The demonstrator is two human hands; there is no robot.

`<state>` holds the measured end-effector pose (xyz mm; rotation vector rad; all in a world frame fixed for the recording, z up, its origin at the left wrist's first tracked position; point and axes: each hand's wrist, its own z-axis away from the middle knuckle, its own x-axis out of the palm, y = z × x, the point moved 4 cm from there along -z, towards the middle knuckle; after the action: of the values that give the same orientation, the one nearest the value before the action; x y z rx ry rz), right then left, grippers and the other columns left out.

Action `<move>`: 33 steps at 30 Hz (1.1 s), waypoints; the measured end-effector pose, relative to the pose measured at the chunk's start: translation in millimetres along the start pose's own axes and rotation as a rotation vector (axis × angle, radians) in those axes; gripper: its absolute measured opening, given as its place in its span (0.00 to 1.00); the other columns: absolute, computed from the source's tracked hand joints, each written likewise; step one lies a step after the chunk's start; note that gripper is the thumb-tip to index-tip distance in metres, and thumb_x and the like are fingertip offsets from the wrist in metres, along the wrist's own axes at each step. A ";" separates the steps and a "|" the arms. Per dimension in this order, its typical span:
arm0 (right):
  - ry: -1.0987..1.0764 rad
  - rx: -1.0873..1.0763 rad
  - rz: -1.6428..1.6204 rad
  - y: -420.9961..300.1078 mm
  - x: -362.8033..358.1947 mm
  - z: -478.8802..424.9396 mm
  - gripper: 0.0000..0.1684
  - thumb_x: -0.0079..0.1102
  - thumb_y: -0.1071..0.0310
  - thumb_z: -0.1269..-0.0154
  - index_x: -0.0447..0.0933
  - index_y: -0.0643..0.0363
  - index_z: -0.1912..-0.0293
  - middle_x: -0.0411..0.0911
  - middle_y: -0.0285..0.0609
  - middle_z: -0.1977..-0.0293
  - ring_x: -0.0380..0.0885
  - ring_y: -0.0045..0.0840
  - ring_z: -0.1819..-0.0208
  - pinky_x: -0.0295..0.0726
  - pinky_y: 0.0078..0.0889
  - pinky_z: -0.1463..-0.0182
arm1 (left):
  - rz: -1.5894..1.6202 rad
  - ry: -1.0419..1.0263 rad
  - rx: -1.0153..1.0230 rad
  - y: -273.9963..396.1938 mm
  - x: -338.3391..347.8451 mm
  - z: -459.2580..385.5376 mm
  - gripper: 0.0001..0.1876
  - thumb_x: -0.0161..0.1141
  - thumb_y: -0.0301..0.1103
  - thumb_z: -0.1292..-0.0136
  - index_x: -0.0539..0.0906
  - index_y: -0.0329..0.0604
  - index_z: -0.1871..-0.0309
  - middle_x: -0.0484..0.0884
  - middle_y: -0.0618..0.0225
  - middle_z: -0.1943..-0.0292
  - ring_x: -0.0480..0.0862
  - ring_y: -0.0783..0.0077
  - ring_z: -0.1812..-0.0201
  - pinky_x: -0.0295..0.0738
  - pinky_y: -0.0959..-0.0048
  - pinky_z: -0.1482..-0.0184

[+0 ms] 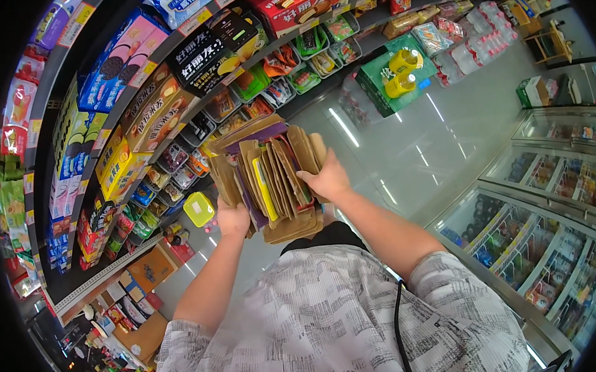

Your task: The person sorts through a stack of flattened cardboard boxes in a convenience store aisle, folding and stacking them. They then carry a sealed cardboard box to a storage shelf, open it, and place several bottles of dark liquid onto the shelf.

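Note:
Between my two hands is a thick bundle of flattened cardboard boxes (277, 177), mostly brown, with yellow, purple and red pieces among them. My left hand (233, 219) grips its left side, fingers hidden behind the cardboard. On the right side my right hand (328, 177) presses with the thumb on top and the fingers around the outer edge. The bundle is held up in front of my body, close to the snack shelves.
Curved-looking shelves with boxed snacks (155, 110) and small bins of packets (273, 94) run along the left and top. A green carton (373, 83) with yellow bottles and packs of bottled water (478, 50) stand on the floor. Glass-fronted coolers (528, 239) line the right. A yellow-green plastic container (198, 209) lies left of my left hand.

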<state>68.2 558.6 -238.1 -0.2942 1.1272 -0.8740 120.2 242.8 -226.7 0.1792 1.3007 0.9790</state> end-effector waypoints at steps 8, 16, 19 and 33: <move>-0.177 0.069 0.044 -14.8 68.5 -2.2 0.34 0.64 0.59 0.27 0.76 0.66 0.28 0.84 0.64 0.39 0.86 0.57 0.38 0.85 0.54 0.32 | -0.043 -0.026 0.008 3.3 9.2 -3.1 0.30 0.58 0.23 0.30 0.73 0.40 0.23 0.89 0.42 0.39 0.89 0.38 0.36 0.82 0.54 0.33; -0.293 0.147 -0.001 -9.9 58.8 -14.3 0.39 0.62 0.62 0.28 0.73 0.65 0.21 0.82 0.65 0.34 0.86 0.52 0.37 0.84 0.51 0.30 | -0.107 -0.080 -0.066 2.3 13.6 -3.9 0.35 0.61 0.25 0.29 0.69 0.42 0.18 0.88 0.39 0.36 0.88 0.37 0.34 0.82 0.52 0.32; -0.249 0.075 -0.035 -4.2 64.5 -17.7 0.33 0.65 0.63 0.30 0.78 0.63 0.29 0.87 0.65 0.44 0.87 0.58 0.42 0.86 0.56 0.34 | -0.097 -0.065 -0.064 -5.1 14.2 -4.9 0.35 0.61 0.25 0.29 0.69 0.42 0.18 0.89 0.39 0.37 0.88 0.36 0.35 0.83 0.51 0.32; 0.072 -0.884 -0.075 -155.2 9.5 -81.9 0.41 0.69 0.64 0.34 0.72 0.70 0.25 0.79 0.65 0.33 0.78 0.59 0.32 0.77 0.55 0.24 | -0.223 -0.092 -0.231 -19.9 4.9 -3.3 0.40 0.60 0.35 0.30 0.62 0.44 0.14 0.91 0.34 0.51 0.90 0.30 0.47 0.85 0.43 0.40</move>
<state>-73.2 468.8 -184.8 -1.0395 1.5332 -0.4013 127.1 232.8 -243.5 -0.0962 1.0877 0.9103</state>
